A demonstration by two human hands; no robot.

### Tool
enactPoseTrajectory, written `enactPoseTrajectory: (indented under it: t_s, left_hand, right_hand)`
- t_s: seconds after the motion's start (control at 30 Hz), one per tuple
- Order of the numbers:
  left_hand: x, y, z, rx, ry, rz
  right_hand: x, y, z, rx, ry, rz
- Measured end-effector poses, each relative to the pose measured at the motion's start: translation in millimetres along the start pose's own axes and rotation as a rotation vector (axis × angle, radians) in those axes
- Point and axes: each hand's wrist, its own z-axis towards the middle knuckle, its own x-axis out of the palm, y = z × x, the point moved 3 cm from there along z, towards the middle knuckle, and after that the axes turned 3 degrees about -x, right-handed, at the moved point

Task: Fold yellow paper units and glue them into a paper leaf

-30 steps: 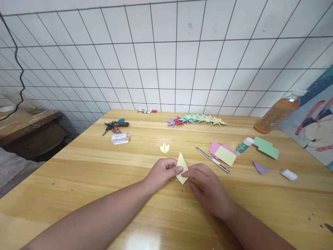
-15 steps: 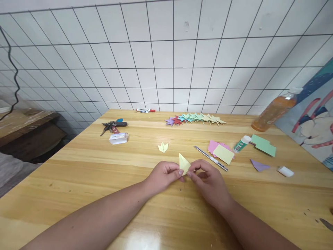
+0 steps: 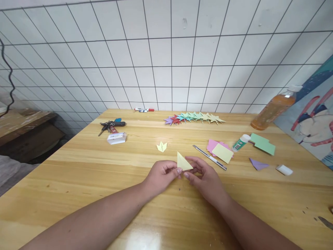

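Observation:
My left hand pinches a pale yellow paper triangle by its lower left corner, thumb in front. My right hand is around the triangle's right corner with thumb and fingers apart; some of its fingertips are hidden behind the paper. A small folded yellow paper piece with pointed tips lies just beyond my left hand. To the right of the triangle is a slim silver craft knife, beside pink paper slips with a yellow slip on top.
A chain of folded coloured paper and a marker lie near the tiled wall. Keys and a small white box are at left. Rightward are a glue stick, green slips, a purple triangle, an eraser and a bottle.
The paper has turned so that its broad face shows as a wider triangle. My right thumb and fingers have loosened from its right corner and spread. The view has shifted slightly.

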Motion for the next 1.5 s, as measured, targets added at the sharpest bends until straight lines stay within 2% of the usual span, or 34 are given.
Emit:
enactPoseTrajectory:
  t_s: [0.13,0.5,0.7,0.9,1.07,1.2,1.37,1.5]
  left_hand:
    - [-1,-1,0,0.017,-0.011,0.059]
    - [3,-2,-4,0.044,-0.084,0.208]
    - [2,0,-3,-0.006,-0.052,0.149]
    - [2,-4,-2,-0.072,-0.029,0.014]
    - [-1,-5,0,-0.028,0.033,-0.019]
    - [-5,-2,1,-0.051,-0.004,-0.094]
    - [1,0,0,-0.070,0.024,-0.056]
    - [3,0,0,-0.055,-0.015,0.017]
  right_hand:
    - [0,-1,2,0.053,0.061,0.008]
    - [0,2,-1,0.089,-0.032,0.065]
    - [-1,2,-2,0.115,-0.043,0.008]
    - [-2,7,-1,0.045,-0.068,-0.006]
    - [-8,7,-1,0.033,-0.108,-0.042]
    - [-10,7,-1,0.051,-0.139,-0.075]
    - [-9,6,-1,0.017,-0.125,-0.077]
    - [-9,2,0,0.076,-0.089,-0.050]
